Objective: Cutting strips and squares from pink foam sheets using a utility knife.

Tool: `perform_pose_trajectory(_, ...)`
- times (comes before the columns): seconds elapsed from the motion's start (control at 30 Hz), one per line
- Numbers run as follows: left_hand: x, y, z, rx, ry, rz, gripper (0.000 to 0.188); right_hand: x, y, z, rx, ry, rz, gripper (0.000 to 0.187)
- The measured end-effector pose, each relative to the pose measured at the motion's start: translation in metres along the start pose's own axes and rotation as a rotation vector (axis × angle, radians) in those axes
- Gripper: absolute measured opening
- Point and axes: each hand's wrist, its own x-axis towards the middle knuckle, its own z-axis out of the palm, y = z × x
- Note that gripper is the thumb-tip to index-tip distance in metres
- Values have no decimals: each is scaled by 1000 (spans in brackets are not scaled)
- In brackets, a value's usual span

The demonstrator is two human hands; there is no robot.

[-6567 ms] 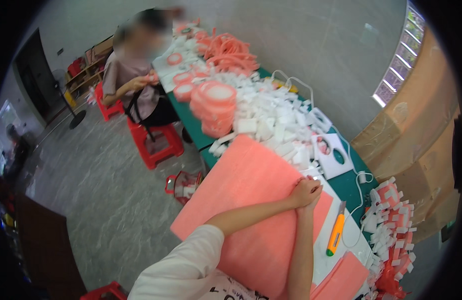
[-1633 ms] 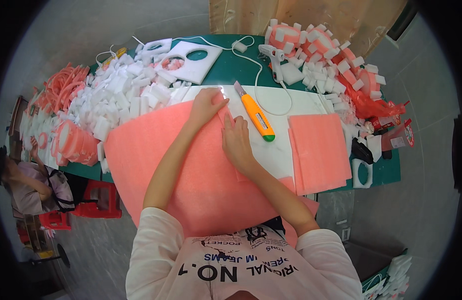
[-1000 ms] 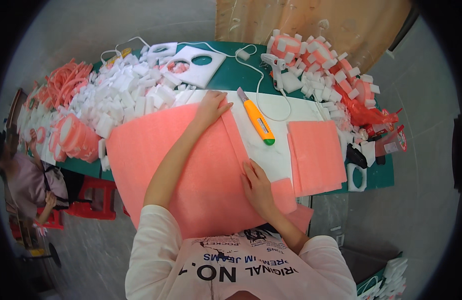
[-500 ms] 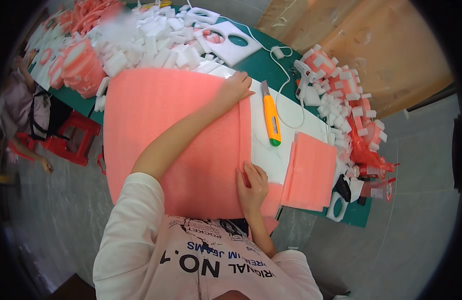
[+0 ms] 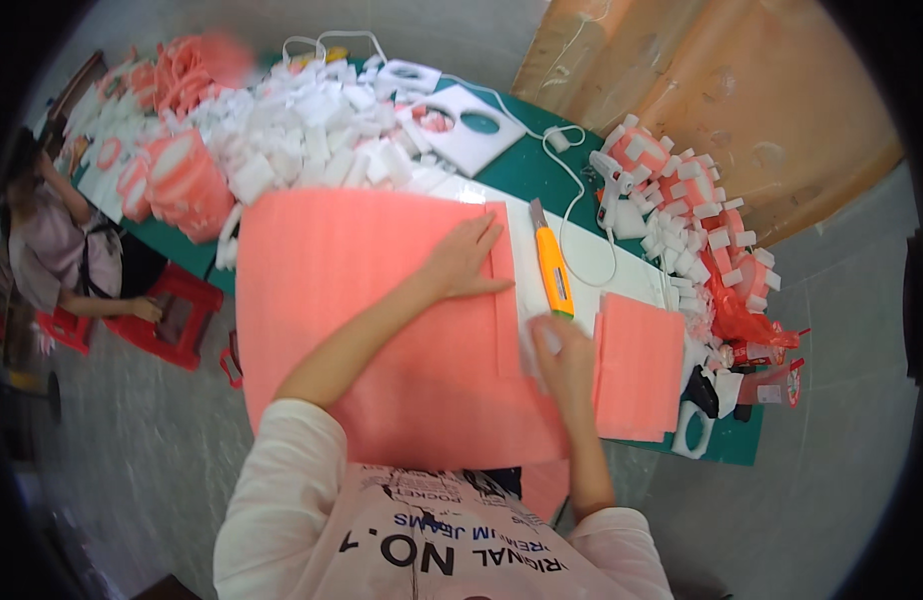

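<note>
A large pink foam sheet covers the front of the white table top, with a folded strip along its right edge. My left hand lies flat over that strip, fingers spread and pressing on the foam. Just right of the sheet lies a utility knife, orange with a green end, its blade pointing away from me. My right hand is at the green end, blurred by motion; whether its fingers grip the knife cannot be made out.
Folded pink sheets lie on the right. Behind are white foam blocks, a white board with holes and a corded glue gun. A person sits at the left beside a red stool.
My right hand has left the foam edge and moved up and right to the knife's green end. My left hand has slid nearer along the strip and flattened. The view has shifted slightly.
</note>
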Motion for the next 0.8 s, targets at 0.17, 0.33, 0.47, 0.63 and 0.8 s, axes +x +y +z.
perform_pose_trajectory(0.17, 6, 4, -10, 7, -81, -21, 81, 82, 33, 17, -453, 181, -27, 48)
perform_pose_trajectory(0.33, 3, 7, -11, 64, -40, -34, 79, 107, 55, 40, -630, 77, 72, 55)
perform_pose_trajectory(0.47, 1, 6, -9, 71, -24, -9, 76, 109, 48, 36, -622, 137, 8, 48)
perform_pose_trajectory(0.63, 1, 5, -9, 16, -10, -5, 73, 113, 9, 15, -159, 4, 1, 39)
perform_pose_trajectory(0.8, -1, 6, -6, 68, -9, 35, 71, 129, -34, 5, -13, -283, 170, 33)
